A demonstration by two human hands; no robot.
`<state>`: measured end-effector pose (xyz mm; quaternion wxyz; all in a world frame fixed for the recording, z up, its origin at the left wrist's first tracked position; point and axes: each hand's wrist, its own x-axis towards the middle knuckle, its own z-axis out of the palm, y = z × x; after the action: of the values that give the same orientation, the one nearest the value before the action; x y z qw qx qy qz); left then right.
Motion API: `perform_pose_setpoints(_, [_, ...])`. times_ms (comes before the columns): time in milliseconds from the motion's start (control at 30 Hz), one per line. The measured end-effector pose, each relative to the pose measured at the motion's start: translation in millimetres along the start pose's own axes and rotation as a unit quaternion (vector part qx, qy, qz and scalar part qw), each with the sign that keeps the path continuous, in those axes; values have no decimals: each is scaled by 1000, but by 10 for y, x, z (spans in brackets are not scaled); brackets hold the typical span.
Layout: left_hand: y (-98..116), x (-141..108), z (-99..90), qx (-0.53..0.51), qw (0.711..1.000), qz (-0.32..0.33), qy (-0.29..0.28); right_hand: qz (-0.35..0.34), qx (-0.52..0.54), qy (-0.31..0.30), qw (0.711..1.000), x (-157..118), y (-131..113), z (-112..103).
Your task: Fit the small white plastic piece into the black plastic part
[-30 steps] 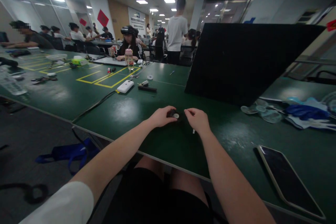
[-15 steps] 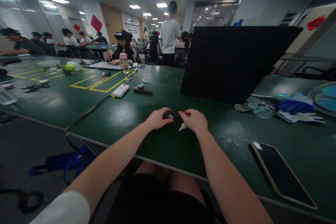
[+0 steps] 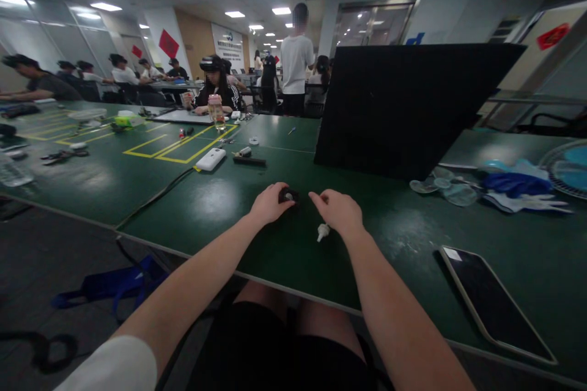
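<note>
My left hand [image 3: 271,204] is closed on a small black object [image 3: 287,196] that has a pale round spot on its face. Thumb below and fingers above grip it just over the green table [image 3: 220,195]. My right hand [image 3: 339,211] is curled a short way to the right, with the thumb and index finger pointing toward the black object but apart from it. A small white piece with a pointed nozzle [image 3: 323,232] sticks out under the right hand's curled fingers, tip downward. The palm hides whatever part of it lies further in.
A large black panel [image 3: 389,110] stands at the back right. A phone [image 3: 498,302] lies at the near right, with gloves [image 3: 518,186] beyond it. A white device [image 3: 211,159] and a black bar [image 3: 249,160] lie ahead. A person [image 3: 213,88] sits across the table.
My left hand has shifted a little left with the black object, widening the gap between the hands. The white nozzle piece now hangs lower beneath my right hand.
</note>
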<state>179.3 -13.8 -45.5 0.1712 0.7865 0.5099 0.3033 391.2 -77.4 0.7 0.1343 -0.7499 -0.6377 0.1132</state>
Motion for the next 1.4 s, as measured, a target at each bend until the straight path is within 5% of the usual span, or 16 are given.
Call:
perform_pose_setpoints(233, [-7,7,0,-1,1000,-2,-6,-1,-42,-191,981,-58,151,-77])
perform_pose_setpoints(433, [-34,25,28,-15,999,34,-7,-64,58,-20,996,-54,-37,145])
perform_pose_setpoints(967, [1,3,8,-23,994,104,-11,-109,74,-47,990,27,40,218])
perform_pose_setpoints(1200, [-11,9,24,-19,995,93,-7,-141,109,59,982,-34,-5,156])
perform_pose_setpoints(1400, [22,-13,-12,-20,995,98,-14,-168,95,63,979,-62,-24,135])
